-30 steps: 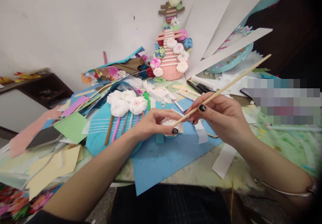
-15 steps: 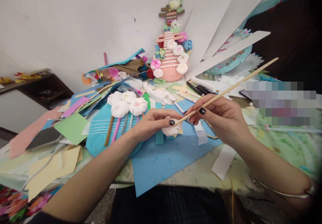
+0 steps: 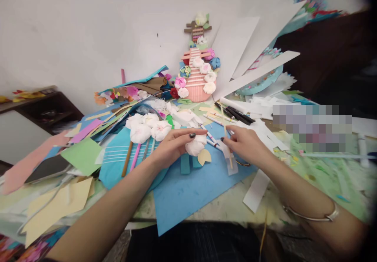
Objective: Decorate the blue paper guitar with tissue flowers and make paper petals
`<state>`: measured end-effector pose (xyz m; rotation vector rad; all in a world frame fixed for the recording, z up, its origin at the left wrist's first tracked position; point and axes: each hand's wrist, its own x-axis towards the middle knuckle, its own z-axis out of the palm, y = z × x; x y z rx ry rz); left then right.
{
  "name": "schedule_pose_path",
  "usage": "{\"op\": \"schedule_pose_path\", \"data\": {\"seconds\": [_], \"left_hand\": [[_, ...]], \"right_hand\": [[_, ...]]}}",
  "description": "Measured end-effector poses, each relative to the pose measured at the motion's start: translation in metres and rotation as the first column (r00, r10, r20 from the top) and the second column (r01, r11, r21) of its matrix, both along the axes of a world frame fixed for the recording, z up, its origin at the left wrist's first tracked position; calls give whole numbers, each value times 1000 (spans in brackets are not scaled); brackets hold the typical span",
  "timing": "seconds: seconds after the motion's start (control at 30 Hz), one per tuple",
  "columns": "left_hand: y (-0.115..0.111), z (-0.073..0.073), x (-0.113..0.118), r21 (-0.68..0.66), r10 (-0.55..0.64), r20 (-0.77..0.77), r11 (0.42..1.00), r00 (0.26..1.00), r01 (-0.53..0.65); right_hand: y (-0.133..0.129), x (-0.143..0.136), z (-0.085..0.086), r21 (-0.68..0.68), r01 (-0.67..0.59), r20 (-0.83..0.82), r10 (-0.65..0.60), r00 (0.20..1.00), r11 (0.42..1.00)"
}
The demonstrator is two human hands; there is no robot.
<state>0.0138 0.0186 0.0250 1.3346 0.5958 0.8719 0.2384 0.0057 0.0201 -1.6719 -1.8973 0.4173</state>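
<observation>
My left hand (image 3: pixel 173 146) is closed round a white paper flower (image 3: pixel 196 147), thumb on top, above the blue paper sheet (image 3: pixel 185 199). A cream petal-shaped piece (image 3: pixel 204 157) juts from the flower's lower right. In my right hand (image 3: pixel 246 142) a thin wooden stick (image 3: pixel 231 162) is pinched, held steeply, its lower end over a small white paper strip (image 3: pixel 233 171). Whether that end touches the strip I cannot tell. Left of the flower lies a turquoise guitar-shaped craft piece (image 3: pixel 113 162) with white strings, coloured bars and white paper flowers.
A pink flowered paper guitar (image 3: pixel 194 91) leans against the wall. Black markers (image 3: pixel 235 112) and white pens lie behind my hands. Coloured paper scraps (image 3: pixel 84 156) and a dark phone-like slab (image 3: pixel 48 171) are at the left. Scissor handles (image 3: pixel 244 164) show beneath my right hand.
My right hand has drawn the stick away from the flower, rightward, and turned it steeply down over the white strip. My left hand keeps the flower; its cream piece now shows more.
</observation>
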Motion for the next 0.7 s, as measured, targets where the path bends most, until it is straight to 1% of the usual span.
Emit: {"op": "schedule_pose_path", "data": {"seconds": [0.07, 0.17, 0.27, 0.37, 0.43, 0.47, 0.53, 0.63, 0.7], "left_hand": [[1, 0, 0, -24, -5, 18, 1000, 1000, 6], [1, -1, -1, -26, -19, 26, 999, 999, 20], [1, 0, 0, 67, -11, -17, 998, 1000, 12], [-1, 1, 1, 150, 3, -50, 989, 999, 4], [-1, 2, 1, 166, -4, -58, 986, 998, 13], [-1, 2, 1, 172, -6, -57, 985, 998, 16], [0, 2, 1, 181, -3, -52, 983, 999, 13], [0, 2, -1, 192, 2, -40, 981, 999, 6], [0, 1, -2, 191, -8, -31, 981, 999, 14]], "right_hand": [[1, 1, -1, -6, -1, 79, 2, 997, 1000], [1, 3, 3, 34, 48, 80, -51, 995, 998], [-1, 4, 7, 91, 67, 25, -70, 997, 994], [-2, 2, 7, 144, 42, -26, -38, 999, 989], [-3, 1, 5, 212, 34, -107, -12, 994, 977], [-4, 1, 5, 257, 52, -167, -9, 986, 965], [-6, 3, 7, 340, 126, -317, -13, 948, 932], [-12, 10, 20, 385, 247, -532, -5, 847, 889], [-19, 18, 33, 402, 280, -598, 18, 802, 872]]}}
